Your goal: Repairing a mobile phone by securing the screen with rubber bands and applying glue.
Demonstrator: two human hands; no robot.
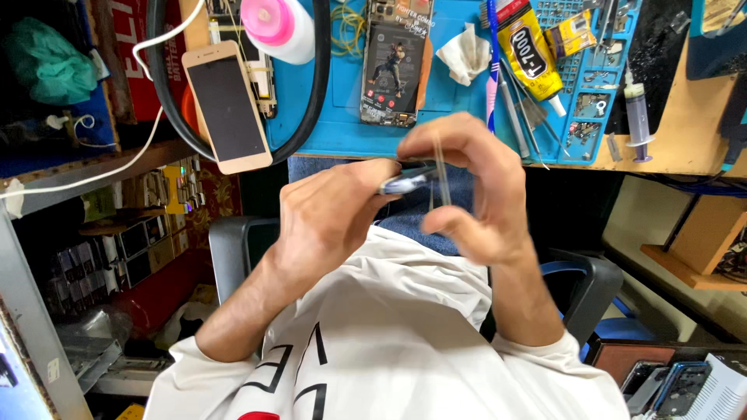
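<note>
A thin, blurred phone part (410,180) is pinched between the left hand (331,222) and right hand (467,194), above the lap, off the table (685,132); it could be dropped if the pinch slackens.

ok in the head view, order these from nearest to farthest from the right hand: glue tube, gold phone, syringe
1. Glue tube, on the blue mat just past the right hand.
2. Syringe, off to the right on the wooden bench.
3. Gold phone, far left, beyond the left hand.
</note>
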